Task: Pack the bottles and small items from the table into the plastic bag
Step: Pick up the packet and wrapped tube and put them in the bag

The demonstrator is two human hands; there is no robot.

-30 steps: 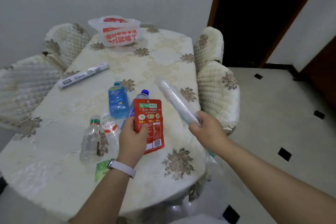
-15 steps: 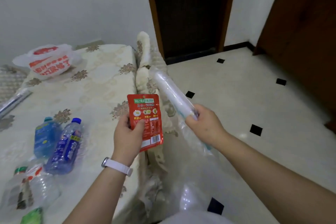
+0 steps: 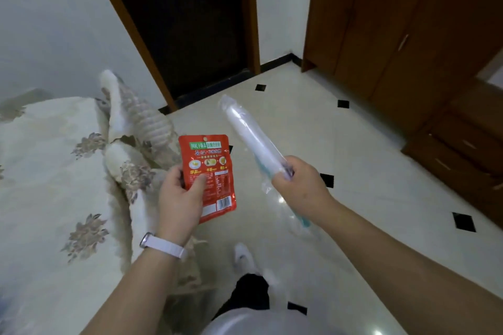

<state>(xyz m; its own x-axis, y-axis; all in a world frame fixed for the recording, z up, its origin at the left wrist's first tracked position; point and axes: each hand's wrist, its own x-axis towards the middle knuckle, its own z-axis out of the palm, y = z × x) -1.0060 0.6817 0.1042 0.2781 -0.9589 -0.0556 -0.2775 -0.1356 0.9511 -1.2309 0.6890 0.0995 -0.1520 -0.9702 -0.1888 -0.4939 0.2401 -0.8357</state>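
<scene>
My left hand (image 3: pixel 181 200) grips a flat red food packet (image 3: pixel 211 171) by its lower left side, upright over the floor beside the table. My right hand (image 3: pixel 298 185) is closed around a long white roll in clear plastic wrap (image 3: pixel 249 133), which points up and away to the left. A clear plastic film (image 3: pixel 299 223) with a teal strip hangs below that hand. The bottles and the red-printed bag are out of view.
The table with its cream flowered cloth (image 3: pixel 49 185) fills the left side. Padded chair backs (image 3: pixel 141 122) stand at its right edge. Glossy tiled floor (image 3: pixel 367 185) lies to the right, with a dark doorway (image 3: pixel 185 22) and wooden cabinets (image 3: pixel 408 35) beyond. My white shoe (image 3: pixel 242 255) is below.
My view has swung right, away from the table; the bottles and the red-printed bag have left the frame. Both hands still hold the packet and the roll, now over the floor.
</scene>
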